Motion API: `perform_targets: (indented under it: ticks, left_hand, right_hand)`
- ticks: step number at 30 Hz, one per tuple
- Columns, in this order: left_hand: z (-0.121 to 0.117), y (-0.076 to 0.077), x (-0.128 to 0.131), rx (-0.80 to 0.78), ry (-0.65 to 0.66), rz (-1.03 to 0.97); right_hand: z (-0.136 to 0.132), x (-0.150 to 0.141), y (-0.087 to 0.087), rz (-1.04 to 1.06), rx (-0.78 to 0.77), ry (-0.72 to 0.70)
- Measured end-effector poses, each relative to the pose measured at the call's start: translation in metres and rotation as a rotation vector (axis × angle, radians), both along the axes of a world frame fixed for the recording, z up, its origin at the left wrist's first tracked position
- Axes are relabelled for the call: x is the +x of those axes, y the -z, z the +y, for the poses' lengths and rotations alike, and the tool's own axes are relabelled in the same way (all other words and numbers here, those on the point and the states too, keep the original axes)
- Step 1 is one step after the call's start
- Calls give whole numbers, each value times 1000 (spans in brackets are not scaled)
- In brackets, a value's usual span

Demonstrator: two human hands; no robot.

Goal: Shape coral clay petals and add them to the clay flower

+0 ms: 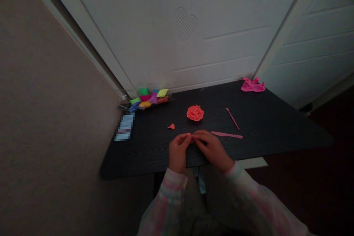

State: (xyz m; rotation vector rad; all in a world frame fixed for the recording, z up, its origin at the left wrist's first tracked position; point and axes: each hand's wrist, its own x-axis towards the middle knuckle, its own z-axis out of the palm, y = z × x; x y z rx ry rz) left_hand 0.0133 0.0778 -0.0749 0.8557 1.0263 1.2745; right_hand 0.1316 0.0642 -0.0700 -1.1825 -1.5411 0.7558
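Observation:
My left hand (178, 152) and my right hand (210, 147) meet over the front of the dark table, fingertips pinched together on a small piece of orange modelling clay (189, 135). Fingers cover most of that piece. Just beyond them sits a round orange clay form (195, 113) with a rough, stringy top. A small orange clay bit (172, 127), wide at one end and narrow at the other, lies to the left. Beside my right hand rests a flat pink modelling knife (227, 135). Farther right is a thin pink modelling stick (232, 118).
A clear bag of colourful clay packets (149, 99) lies at the back left, near a blurred pale item (125, 127). Crumpled bright pink clay (253, 85) sits at the back right. The black table (276, 125) stands against a white panelled door (221, 14).

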Motion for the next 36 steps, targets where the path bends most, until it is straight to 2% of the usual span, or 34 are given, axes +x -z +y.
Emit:
perform_targets:
  ticks: [9,16,23,36]
  left_hand:
    - [0,1,0,46,46,24]
    - [-4,1,-2,76,95,145]
    - [-10,-10,0,94,160,213]
    - [-9,-14,5,100,-4,359]
  right_hand:
    - [0,3,-2,101,-123,-66]
    - [2,3,1,139,-184,-24]
    - [2,6,0,153,-200,24]
    - [2,5,-3,118,-205,-60]
